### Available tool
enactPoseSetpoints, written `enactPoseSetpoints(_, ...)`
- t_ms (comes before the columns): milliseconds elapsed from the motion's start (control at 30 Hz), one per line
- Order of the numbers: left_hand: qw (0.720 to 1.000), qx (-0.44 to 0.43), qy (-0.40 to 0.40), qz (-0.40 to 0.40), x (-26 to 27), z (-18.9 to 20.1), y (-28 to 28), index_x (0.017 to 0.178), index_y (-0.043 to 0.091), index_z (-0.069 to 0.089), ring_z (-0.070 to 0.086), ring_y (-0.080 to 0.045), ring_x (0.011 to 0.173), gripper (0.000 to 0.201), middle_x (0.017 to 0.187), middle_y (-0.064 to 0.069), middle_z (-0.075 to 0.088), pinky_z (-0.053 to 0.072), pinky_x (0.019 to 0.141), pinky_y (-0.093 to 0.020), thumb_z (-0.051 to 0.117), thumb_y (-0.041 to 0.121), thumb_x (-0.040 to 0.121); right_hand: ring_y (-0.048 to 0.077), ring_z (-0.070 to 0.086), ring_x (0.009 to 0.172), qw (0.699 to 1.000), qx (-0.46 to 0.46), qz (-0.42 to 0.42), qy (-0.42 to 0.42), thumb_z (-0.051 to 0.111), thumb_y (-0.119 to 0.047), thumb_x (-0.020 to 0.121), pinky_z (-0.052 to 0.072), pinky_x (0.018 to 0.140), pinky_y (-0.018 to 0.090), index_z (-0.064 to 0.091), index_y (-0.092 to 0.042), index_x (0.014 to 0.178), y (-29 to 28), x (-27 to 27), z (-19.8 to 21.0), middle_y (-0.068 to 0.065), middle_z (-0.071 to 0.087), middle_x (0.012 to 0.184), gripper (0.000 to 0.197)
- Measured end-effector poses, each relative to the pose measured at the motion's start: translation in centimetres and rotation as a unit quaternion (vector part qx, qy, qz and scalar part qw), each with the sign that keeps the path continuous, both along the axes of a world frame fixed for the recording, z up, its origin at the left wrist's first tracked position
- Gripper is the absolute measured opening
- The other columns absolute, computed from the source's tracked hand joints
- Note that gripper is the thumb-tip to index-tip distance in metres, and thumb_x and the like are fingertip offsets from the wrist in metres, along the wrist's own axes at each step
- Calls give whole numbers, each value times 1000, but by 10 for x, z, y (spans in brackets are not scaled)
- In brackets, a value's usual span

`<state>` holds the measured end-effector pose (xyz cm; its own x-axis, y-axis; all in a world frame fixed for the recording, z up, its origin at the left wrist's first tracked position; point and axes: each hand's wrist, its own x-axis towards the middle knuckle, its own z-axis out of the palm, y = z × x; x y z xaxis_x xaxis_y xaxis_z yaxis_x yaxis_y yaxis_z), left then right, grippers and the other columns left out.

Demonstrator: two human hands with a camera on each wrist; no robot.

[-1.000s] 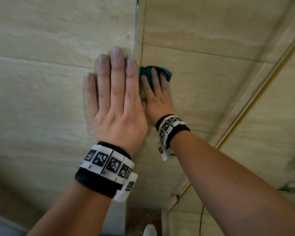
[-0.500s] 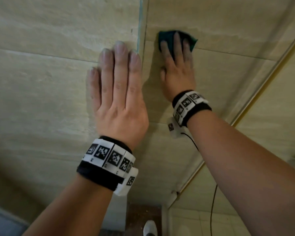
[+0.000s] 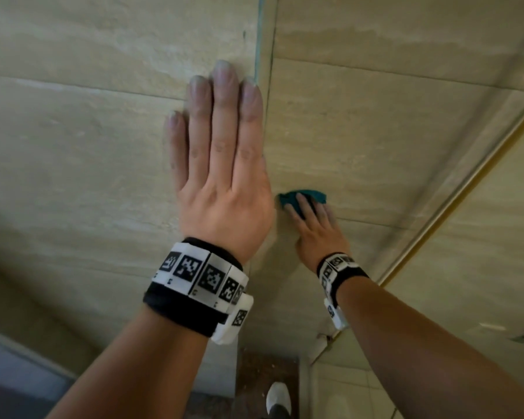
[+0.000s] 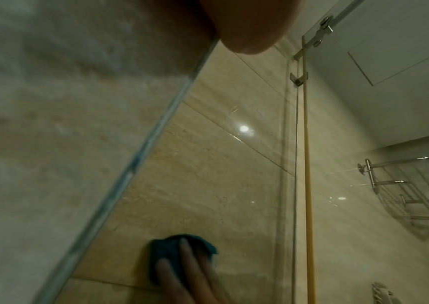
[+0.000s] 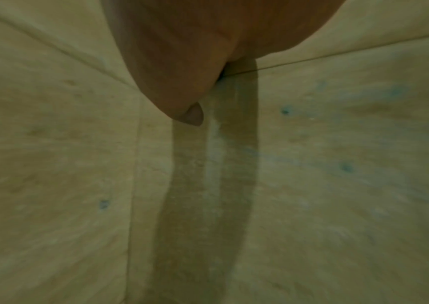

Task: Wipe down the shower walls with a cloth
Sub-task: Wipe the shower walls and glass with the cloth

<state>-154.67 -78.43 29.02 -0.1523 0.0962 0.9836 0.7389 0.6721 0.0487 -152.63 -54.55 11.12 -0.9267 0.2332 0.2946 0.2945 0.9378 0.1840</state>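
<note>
A small teal cloth point(image 3: 286, 201) lies against the beige tiled shower wall point(image 3: 375, 131), low and right of centre. My right hand point(image 3: 312, 225) presses it to the tile with straight fingers laid over it; the left wrist view shows the same cloth point(image 4: 166, 248) under those fingers point(image 4: 190, 265). My left hand point(image 3: 221, 164) rests flat, fingers straight and together, on the surface left of a vertical glass edge point(image 3: 259, 40). It holds nothing. The right wrist view shows only my palm, a thumb tip point(image 5: 195, 115) and blurred wall.
A metal and yellow door strip point(image 3: 454, 201) runs diagonally at the right. A wire rack point(image 4: 403, 185) hangs on the far wall, with glass hardware point(image 4: 320, 30) above. Floor and a white shoe point(image 3: 279, 397) show at the bottom.
My right hand first slid the cloth up the wall, then swept it down well below where it began. My left hand has stayed flat in place.
</note>
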Motion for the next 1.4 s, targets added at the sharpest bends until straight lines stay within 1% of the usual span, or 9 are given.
enactPoseSetpoints(200, 1000, 13, 9, 20, 0, -1, 6, 153, -4, 28, 32, -45, 148, 69, 157, -30, 41, 20, 125, -57, 64, -4, 94, 39, 1, 156, 974, -78, -151, 150, 65, -28, 92, 10, 127, 53, -1, -19, 164, 28, 40, 23, 16, -11, 170, 98)
enactPoseSetpoints(433, 1000, 9, -10, 5, 5, 1, 5, 154, -3, 25, 26, -43, 152, 69, 158, -31, 39, 18, 125, -57, 62, -4, 95, 45, -6, 155, 943, -95, -84, 307, 56, -23, 87, 2, 128, 53, 2, -13, 164, -6, -25, 130, 24, -8, 168, 94)
enactPoseSetpoints(567, 1000, 8, -19, 4, 5, 1, 4, 154, -4, 26, 29, -46, 149, 69, 158, -32, 38, 18, 125, -58, 61, -4, 95, 44, -2, 155, 968, -65, -18, 242, 62, -12, 82, 2, 127, 55, 3, -16, 164, -27, -37, 86, 21, -5, 170, 101)
enactPoseSetpoints(667, 1000, 14, -19, -1, 5, 1, 4, 154, -7, 31, 33, -47, 147, 67, 156, -33, 40, 21, 125, -59, 62, -4, 95, 35, -7, 156, 983, -88, -9, 159, 66, -23, 86, -4, 126, 50, -7, -24, 163, -40, -41, 41, 12, -17, 170, 106)
enactPoseSetpoints(867, 1000, 7, 7, 1, -1, 1, 1, 150, -9, 40, 38, -48, 144, 64, 153, -33, 46, 25, 122, -60, 65, -6, 92, 36, -7, 157, 974, -155, -50, 159, 60, -27, 88, 1, 128, 50, -11, -25, 163, -47, -38, 20, 10, -20, 169, 103)
enactPoseSetpoints(933, 1000, 5, 12, 12, -3, 0, 0, 151, -8, 38, 38, -48, 144, 65, 153, -33, 45, 26, 122, -60, 66, -6, 92, 38, -9, 156, 939, -242, -125, 210, 59, -24, 88, 5, 128, 51, -11, -19, 162, -39, -21, 18, 15, -21, 168, 102)
enactPoseSetpoints(1100, 999, 12, 17, 32, -1, 0, 3, 152, -9, 38, 38, -49, 145, 66, 153, -34, 44, 25, 123, -59, 66, -6, 92, 31, -8, 157, 733, -483, -252, 407, 55, -4, 90, 6, 124, 31, -12, -12, 162, 7, 12, 34, 12, -22, 168, 99)
enactPoseSetpoints(1233, 1000, 7, -3, 27, 2, 0, 3, 152, -10, 38, 37, -51, 145, 63, 154, -35, 42, 26, 122, -61, 62, -4, 95, 29, 3, 157, 582, -562, -364, 462, 48, -16, 98, 13, 125, 38, -15, -23, 162, 51, 29, 69, 5, -18, 170, 91)
enactPoseSetpoints(1400, 1000, 4, -1, 23, 1, 0, 3, 152, -9, 38, 37, -51, 145, 63, 154, -34, 42, 25, 122, -61, 63, -3, 95, 33, 5, 157, 559, -614, -379, 409, 52, -18, 96, 17, 123, 42, -18, -24, 162, 23, 14, 88, 3, -20, 170, 96)
